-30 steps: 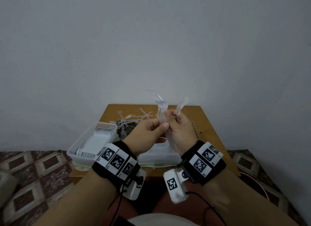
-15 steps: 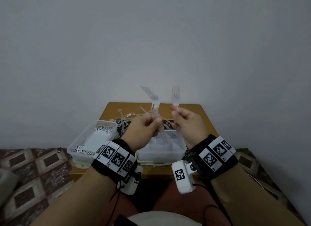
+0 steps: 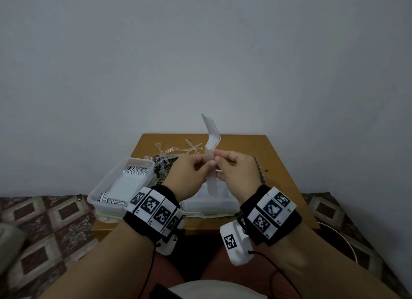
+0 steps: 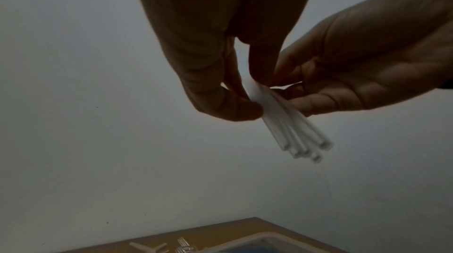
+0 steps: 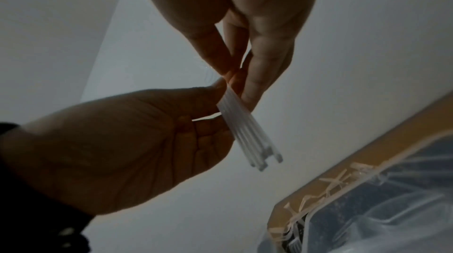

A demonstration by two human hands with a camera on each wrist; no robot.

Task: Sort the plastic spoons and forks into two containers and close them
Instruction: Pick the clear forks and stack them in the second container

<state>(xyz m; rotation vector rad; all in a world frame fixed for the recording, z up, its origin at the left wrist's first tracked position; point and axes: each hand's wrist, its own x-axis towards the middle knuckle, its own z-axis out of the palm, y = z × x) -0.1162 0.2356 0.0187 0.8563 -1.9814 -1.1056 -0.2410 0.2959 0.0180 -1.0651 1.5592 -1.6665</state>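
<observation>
Table (image 3: 276,162): brown wood, standing against the wall.
Wall (image 3: 200,53): plain grey.
Floor covering (image 3: 44,227): brown diamond pattern.

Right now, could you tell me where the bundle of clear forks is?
In the head view the bundle of forks stands upright at centre, pinched between the left hand and right hand, above the near container.

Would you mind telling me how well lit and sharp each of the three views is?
Head view: dim and even, with the wall bowed by the wide lens. Left wrist view: the left hand is a dark backlit shape, and the fork bundle is blurred at its handle ends. Right wrist view: dim, soft and tilted.
</observation>
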